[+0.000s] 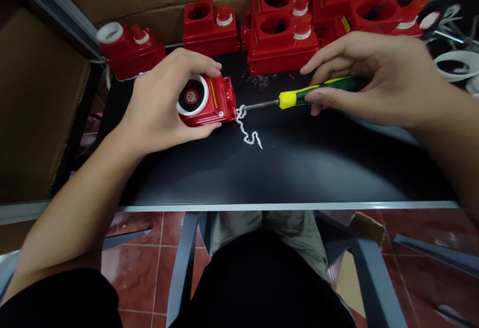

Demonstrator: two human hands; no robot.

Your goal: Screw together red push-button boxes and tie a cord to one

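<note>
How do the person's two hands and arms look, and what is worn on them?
The left hand and the right hand are both bare: no gloves, rings or watch show. The forearms are uncovered too. Only by the left elbow, at the lower edge, a black sleeve appears. The fingers carry no tape or markings.

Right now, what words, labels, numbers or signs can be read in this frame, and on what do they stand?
None can be read.
Yellow strip on the red housing in the left hand: too blurred.
Yellow label on a red housing at the back: too small.
Screwdriver in the right hand: no print visible.
</note>
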